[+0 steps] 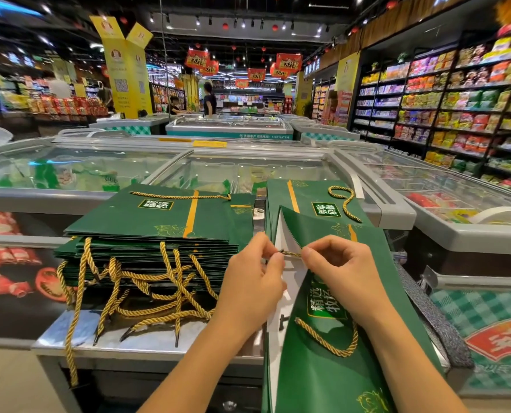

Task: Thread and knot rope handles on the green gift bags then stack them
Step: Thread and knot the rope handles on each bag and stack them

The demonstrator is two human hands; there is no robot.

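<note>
A: Supermarket aisle, glass-topped freezer chests under everything. Landmark?

B: The stack of green gift bags, with gold handles hanging off its front. Everything else goes off that.

A: Bag in work?

B: Open green gift bag just right of the stack, tilted toward the camera, white inside showing. One handle loop hangs on its near face.

A: Hands?

B: Left hand has thumb and forefinger pinching the tip of the gold rope end, other fingers loosely curled. Right hand pinches the same rope a bit further along, at the bag's top edge. There's a short taut stretch between them. Knotting step, I'd guess. Can't see the hole.

A: Risks?

B: The tail is short. If a pinch slips, the end could pull back through and need rethreading. A hard tug might tear the paper. Only the hands seem to prop the bag, so it may flop. The second pile, behind and right of the stack, has a loose rope on top that could slide off.
</note>
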